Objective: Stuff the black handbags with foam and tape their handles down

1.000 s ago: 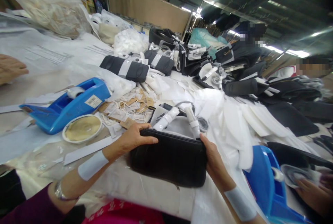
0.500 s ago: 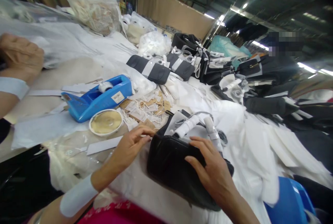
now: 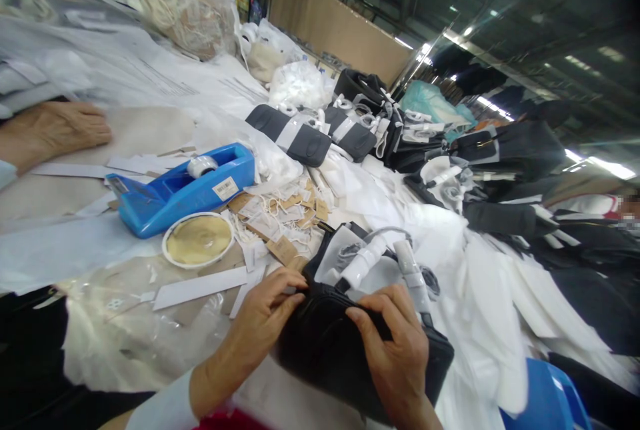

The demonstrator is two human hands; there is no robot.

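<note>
A black handbag [image 3: 325,357] stands in front of me, with white-wrapped handles [image 3: 367,260] and pale padding [image 3: 337,253] at its top. My left hand [image 3: 270,303] pinches the bag's upper left corner between thumb and fingers. On the top edge, further right, my right hand [image 3: 395,343] grips the black material with its thumb on the near side. Both hands are closed on the bag. Its underside is out of sight. Just behind my left hand lie brown and white tags with strings [image 3: 285,213].
Left of me are a blue tape dispenser [image 3: 185,187], a round tub of yellowish stuff [image 3: 199,240] and white strips [image 3: 200,287]. Another person's hand [image 3: 60,130] rests at far left. More black bags [image 3: 290,135] lie behind; white sheets [image 3: 490,310] lie right.
My right hand has closed from spread fingers to a grip on the bag's top edge. My left hand stays at the corner. The other person's fist has opened flat on the table.
</note>
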